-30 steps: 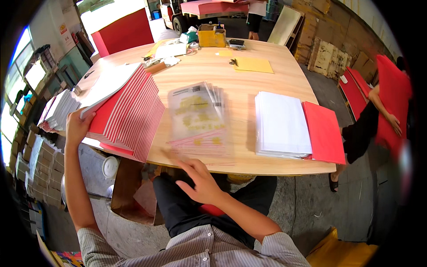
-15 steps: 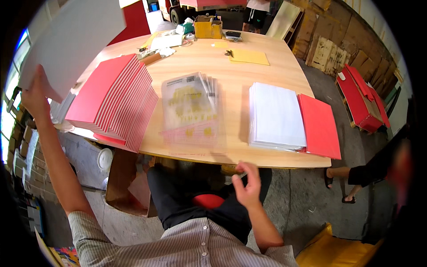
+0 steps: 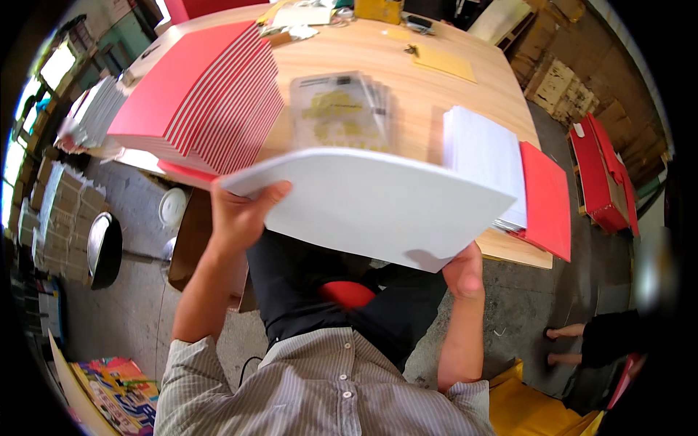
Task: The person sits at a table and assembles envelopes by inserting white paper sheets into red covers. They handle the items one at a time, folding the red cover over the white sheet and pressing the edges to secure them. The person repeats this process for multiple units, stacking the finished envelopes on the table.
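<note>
A large white board (image 3: 378,203), slightly bowed, spans the space in front of me over the near table edge. My left hand (image 3: 243,214) grips its left end, thumb on the face toward me. At the lower right corner my right hand (image 3: 465,270) is closed on the same board. Behind it lie printed clear plastic bags (image 3: 334,109), fanned a little, their lower part hidden by the board. To the left stands a tall stack of red-and-white layered boards (image 3: 196,87). A white stack in clear wrapping (image 3: 483,156) rests at the right, beside a flat red piece (image 3: 545,196).
Farther back on the table (image 3: 414,94) are a yellow clipboard (image 3: 445,64) and a yellow box (image 3: 378,9). Another white stack (image 3: 98,112) sits at the left edge. A cardboard box (image 3: 190,247) stands under the table. At lower right, a person's legs (image 3: 567,345) show.
My left hand has brought the white board from the upper left down to the middle. My right hand, free before, now grips its right corner. The view has shifted.
</note>
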The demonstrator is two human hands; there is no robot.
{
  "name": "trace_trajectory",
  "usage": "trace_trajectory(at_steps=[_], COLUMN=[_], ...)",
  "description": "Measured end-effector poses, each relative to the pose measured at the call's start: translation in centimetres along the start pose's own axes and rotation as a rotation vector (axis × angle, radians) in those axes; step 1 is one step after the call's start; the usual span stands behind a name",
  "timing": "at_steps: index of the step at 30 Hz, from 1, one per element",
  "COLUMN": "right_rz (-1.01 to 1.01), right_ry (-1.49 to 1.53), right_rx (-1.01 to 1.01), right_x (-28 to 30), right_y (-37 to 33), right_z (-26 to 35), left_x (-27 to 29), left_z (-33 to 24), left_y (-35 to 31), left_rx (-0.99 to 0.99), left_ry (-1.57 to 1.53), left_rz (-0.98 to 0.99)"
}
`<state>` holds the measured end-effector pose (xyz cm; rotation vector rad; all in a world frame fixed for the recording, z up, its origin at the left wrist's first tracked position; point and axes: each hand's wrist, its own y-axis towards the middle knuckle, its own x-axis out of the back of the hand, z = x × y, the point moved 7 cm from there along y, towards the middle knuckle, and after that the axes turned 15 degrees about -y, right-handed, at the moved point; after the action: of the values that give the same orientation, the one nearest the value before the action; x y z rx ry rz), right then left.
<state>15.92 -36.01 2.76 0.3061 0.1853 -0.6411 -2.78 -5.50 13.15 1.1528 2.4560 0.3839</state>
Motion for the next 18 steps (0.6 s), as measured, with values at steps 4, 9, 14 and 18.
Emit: trace_trajectory(at_steps=[4,9,14,18], right_rz=[-0.216,-0.334,-0.305,-0.287], right_ry=[-0.352,-0.587,-0.647,-0.613], right_rx=[-0.253,-0.242,-0.179,-0.086], right_x=[1.8,3.0,2.8,3.0], right_y=[-1.3,2.3,8.4,9.0], right_z=[-2.4,-3.2,-4.0,-4.7], left_x=[0.4,0.1,2.4,3.2], left_z=[3.1,4.6,10.0,13.9], left_y=[-1.7,2.5,7.4,7.5], left_rx=[0.063,0.074,0.247,0.219], left_ry=[0.121,0.222,0.144,-0.047], left_rz=[0.215,0.229,0.070,0.165])
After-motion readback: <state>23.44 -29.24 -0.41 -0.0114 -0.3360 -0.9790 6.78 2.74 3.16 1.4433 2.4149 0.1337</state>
